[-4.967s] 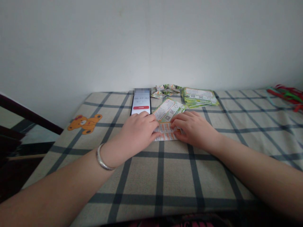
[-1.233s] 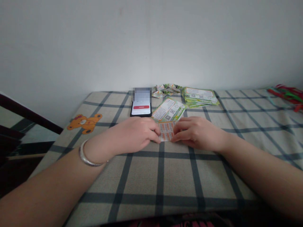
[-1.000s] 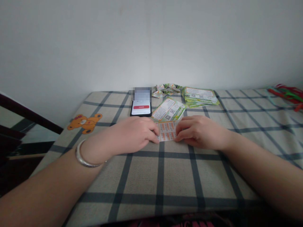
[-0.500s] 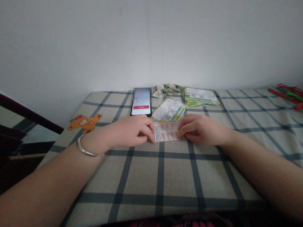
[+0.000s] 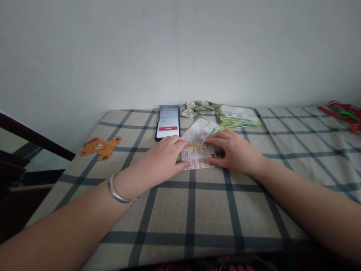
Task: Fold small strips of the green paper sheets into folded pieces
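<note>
A small printed paper leaflet point(image 5: 199, 156), with rows of orange boxes and text, lies on the checked cloth between my hands. My left hand point(image 5: 165, 154), with a silver bangle at its wrist, rests at the leaflet's left side, thumb and fingers apart. On the opposite side, my right hand point(image 5: 237, 150) spans the leaflet's right part, thumb near the lower edge and fingers at the upper edge. Both hands are open and touch the paper. Just behind lies a green-and-white leaflet point(image 5: 201, 130) with QR codes, partly covered by the right fingers.
A phone point(image 5: 168, 130) with a lit screen lies behind my left hand. Folded paper pieces point(image 5: 197, 108) are heaped near the wall, beside a stack of green leaflets point(image 5: 238, 114). A bear figure point(image 5: 101, 148) is at the left, and red and green items point(image 5: 342, 114) are far right.
Both hands have changed from bent fingers pinching at the leaflet's sides to spread thumbs and fingers over its edges. My left wrist has shifted right and nearer to me.
</note>
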Motion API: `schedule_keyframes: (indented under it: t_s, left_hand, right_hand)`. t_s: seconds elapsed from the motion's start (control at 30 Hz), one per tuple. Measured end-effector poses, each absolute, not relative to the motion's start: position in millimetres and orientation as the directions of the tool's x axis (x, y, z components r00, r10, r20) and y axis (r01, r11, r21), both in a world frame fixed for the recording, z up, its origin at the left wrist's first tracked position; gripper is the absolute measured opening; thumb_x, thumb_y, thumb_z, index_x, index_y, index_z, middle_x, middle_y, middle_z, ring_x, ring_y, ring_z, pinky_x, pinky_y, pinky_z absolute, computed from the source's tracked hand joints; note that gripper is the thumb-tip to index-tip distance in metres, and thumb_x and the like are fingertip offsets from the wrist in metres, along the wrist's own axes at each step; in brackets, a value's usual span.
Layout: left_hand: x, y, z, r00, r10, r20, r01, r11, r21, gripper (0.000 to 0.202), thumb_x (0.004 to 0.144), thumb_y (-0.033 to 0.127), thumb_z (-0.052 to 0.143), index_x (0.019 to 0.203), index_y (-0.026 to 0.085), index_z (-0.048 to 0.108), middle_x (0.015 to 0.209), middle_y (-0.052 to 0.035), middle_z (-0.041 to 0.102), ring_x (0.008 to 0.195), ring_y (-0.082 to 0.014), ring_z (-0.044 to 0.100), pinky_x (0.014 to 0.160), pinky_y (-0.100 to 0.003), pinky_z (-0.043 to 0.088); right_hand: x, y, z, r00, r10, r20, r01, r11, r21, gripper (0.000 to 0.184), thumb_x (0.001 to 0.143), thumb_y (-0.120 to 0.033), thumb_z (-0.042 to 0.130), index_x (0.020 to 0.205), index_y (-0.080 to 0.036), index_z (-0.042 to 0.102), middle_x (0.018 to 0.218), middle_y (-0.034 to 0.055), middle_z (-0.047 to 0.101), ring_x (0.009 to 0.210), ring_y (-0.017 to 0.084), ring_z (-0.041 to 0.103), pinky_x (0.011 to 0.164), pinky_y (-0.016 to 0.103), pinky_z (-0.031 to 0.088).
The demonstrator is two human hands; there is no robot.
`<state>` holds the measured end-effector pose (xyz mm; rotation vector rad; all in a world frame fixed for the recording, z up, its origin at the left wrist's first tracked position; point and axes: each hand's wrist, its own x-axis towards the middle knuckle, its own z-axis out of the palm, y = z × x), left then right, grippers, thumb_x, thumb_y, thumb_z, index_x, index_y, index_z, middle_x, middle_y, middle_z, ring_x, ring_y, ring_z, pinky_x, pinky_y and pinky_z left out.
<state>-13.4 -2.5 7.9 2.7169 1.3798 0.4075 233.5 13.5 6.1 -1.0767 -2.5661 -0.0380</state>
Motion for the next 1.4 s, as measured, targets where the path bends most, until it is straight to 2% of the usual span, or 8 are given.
schedule_keyframes:
  t_s: [0.33, 0.5, 0.6, 0.77, 0.9, 1.0, 1.13, 1.4]
  left_hand:
    - [-10.3, -2.6, 1.7, 0.507, 0.825, 0.25, 0.809, -0.555, 0.193, 0.045, 0.082, 0.045, 0.067, 0.117, 0.017, 0.059, 0.112, -0.008, 0.056, 0.107, -0.0246, 0.055, 0.097, -0.04, 0.045]
    - [-9.9, -1.4, 1.6, 0.502, 0.827, 0.252, 0.802, -0.554, 0.222, 0.041, 0.081, 0.044, 0.067, 0.11, 0.018, 0.057, 0.109, -0.0073, 0.056, 0.105, -0.025, 0.055, 0.094, -0.042, 0.046]
    - [-8.5, -1.7, 4.6, 0.482, 0.843, 0.241, 0.798, -0.535, 0.277, 0.035, 0.081, 0.039, 0.067, 0.105, 0.017, 0.055, 0.107, -0.007, 0.058, 0.103, -0.0242, 0.056, 0.091, -0.042, 0.047]
    - [-8.3, 0.0, 9.2, 0.453, 0.867, 0.208, 0.788, -0.498, 0.362, 0.02, 0.085, 0.025, 0.06, 0.102, 0.017, 0.056, 0.101, -0.0056, 0.063, 0.096, -0.0215, 0.059, 0.088, -0.039, 0.049]
    - [-8.7, 0.4, 8.2, 0.493, 0.834, 0.248, 0.787, -0.549, 0.28, 0.021, 0.086, 0.024, 0.059, 0.105, 0.016, 0.06, 0.107, -0.0074, 0.06, 0.103, -0.0224, 0.057, 0.094, -0.04, 0.047]
    - [-8.1, -1.9, 6.9, 0.507, 0.821, 0.264, 0.806, -0.56, 0.191, 0.025, 0.088, 0.028, 0.059, 0.109, 0.016, 0.062, 0.109, -0.0083, 0.058, 0.106, -0.0241, 0.055, 0.097, -0.042, 0.045]
    - [-6.9, -5.6, 7.9, 0.475, 0.844, 0.249, 0.831, -0.523, 0.187, 0.038, 0.084, 0.043, 0.064, 0.11, 0.016, 0.06, 0.107, -0.0084, 0.058, 0.105, -0.0267, 0.055, 0.096, -0.045, 0.046]
    - [-5.2, -7.6, 11.7, 0.421, 0.88, 0.219, 0.875, -0.458, 0.159, 0.039, 0.078, 0.05, 0.068, 0.094, 0.016, 0.057, 0.098, -0.0076, 0.058, 0.096, -0.0265, 0.056, 0.085, -0.042, 0.048]
  right_hand:
    - [223.4, 13.6, 2.8, -0.577, 0.744, 0.336, 0.728, 0.655, -0.201, 0.026, 0.082, -0.033, 0.067, 0.104, -0.018, 0.065, 0.098, 0.0073, 0.066, 0.093, 0.023, 0.058, 0.086, 0.038, 0.046]
    - [221.2, 13.5, -0.6, -0.552, 0.749, 0.367, 0.729, 0.647, -0.224, 0.03, 0.082, -0.027, 0.066, 0.109, -0.017, 0.062, 0.096, 0.0071, 0.068, 0.091, 0.022, 0.058, 0.082, 0.036, 0.044]
    - [219.9, 12.1, 1.6, -0.575, 0.731, 0.368, 0.719, 0.666, -0.2, 0.012, 0.086, -0.026, 0.06, 0.092, -0.018, 0.066, 0.086, 0.0061, 0.067, 0.084, 0.021, 0.058, 0.076, 0.032, 0.042]
    - [220.3, 7.8, 7.9, -0.566, 0.759, 0.32, 0.727, 0.643, -0.24, 0.012, 0.088, -0.026, 0.058, 0.084, -0.018, 0.067, 0.078, 0.0038, 0.065, 0.075, 0.017, 0.057, 0.067, 0.029, 0.04]
    - [222.1, 8.1, 6.0, -0.547, 0.759, 0.353, 0.722, 0.641, -0.26, 0.014, 0.086, -0.026, 0.06, 0.095, -0.019, 0.068, 0.083, 0.0035, 0.067, 0.076, 0.017, 0.058, 0.068, 0.028, 0.042]
    - [222.5, 10.5, 3.0, -0.569, 0.733, 0.372, 0.712, 0.666, -0.223, 0.025, 0.087, -0.027, 0.059, 0.109, -0.018, 0.067, 0.097, 0.0071, 0.068, 0.087, 0.02, 0.06, 0.078, 0.033, 0.045]
    - [221.4, 11.5, 2.6, -0.624, 0.706, 0.334, 0.699, 0.696, -0.164, 0.029, 0.087, -0.036, 0.06, 0.109, -0.019, 0.069, 0.104, 0.0092, 0.066, 0.094, 0.024, 0.059, 0.086, 0.038, 0.046]
    - [220.3, 7.8, 6.8, -0.639, 0.696, 0.326, 0.693, 0.705, -0.148, 0.029, 0.083, -0.036, 0.066, 0.105, -0.019, 0.07, 0.103, 0.0091, 0.065, 0.093, 0.024, 0.057, 0.085, 0.038, 0.046]
